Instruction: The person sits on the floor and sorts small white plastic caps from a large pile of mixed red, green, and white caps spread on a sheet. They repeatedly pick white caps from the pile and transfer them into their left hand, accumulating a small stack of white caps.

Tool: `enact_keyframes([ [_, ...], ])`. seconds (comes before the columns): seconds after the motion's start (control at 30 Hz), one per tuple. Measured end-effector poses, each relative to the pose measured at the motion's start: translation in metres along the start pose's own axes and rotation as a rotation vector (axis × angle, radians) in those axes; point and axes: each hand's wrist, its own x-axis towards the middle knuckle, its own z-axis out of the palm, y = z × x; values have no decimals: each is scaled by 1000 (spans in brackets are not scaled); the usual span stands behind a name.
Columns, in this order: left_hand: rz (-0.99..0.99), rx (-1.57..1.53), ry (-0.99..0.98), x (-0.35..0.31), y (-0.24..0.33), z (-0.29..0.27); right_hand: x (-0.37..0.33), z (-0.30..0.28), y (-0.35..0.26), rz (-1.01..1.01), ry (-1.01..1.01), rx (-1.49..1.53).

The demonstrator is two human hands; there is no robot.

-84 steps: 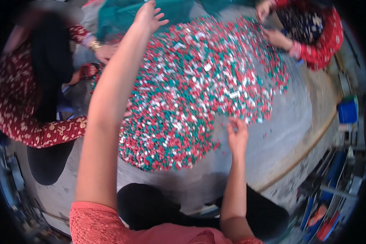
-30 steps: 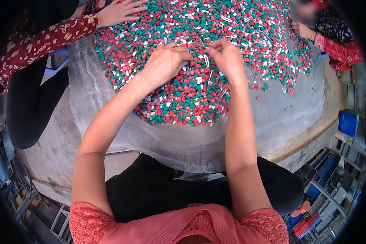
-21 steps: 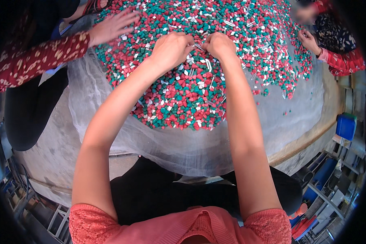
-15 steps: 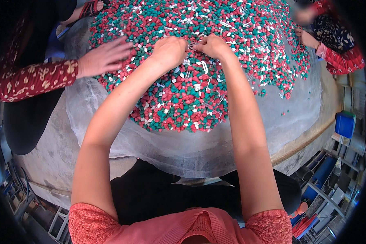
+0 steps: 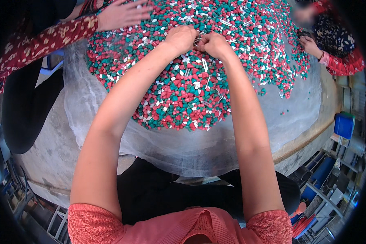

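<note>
A broad pile of small red, green and white pebble-like pieces (image 5: pixel 183 95) spreads in front of me. My left hand (image 5: pixel 184 38) and my right hand (image 5: pixel 214 44) meet over its middle, with bent, closed fingertips almost touching. Between them shows a bit of something small and greyish, too hidden to name. Slim, pale, loop-shaped pieces lie scattered through the pile, one of them (image 5: pixel 204 65) just below my right hand.
Under the pile lies a sheer whitish mesh sheet (image 5: pixel 183 156). At the left, a co-worker's hand (image 5: pixel 124 15) is spread over the pile; another co-worker's hand (image 5: pixel 310 46) is at its right edge. A blue container (image 5: pixel 344 125) stands at the far right.
My left hand has moved up and right, closer to my right hand. The left co-worker's hand has swept away from me and rightward across the pile.
</note>
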Motion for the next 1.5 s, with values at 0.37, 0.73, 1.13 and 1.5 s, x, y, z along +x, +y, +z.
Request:
enact_keyframes([
  [0.37, -283, -1369, -246, -59, -19, -67, -6, -2, -23, 29, -68, -131],
  [0.73, -48, -222, -120, -97, 31, -59, -76, -17, -31, 137, -27, -82],
  [1.13, 44, -232, -122, -84, 23, -44, -65, -16, -13, 195, -114, -278],
  [1.5, -346, -1834, -258, -96, 2, -71, -64, -11, 0, 49, 38, -190],
])
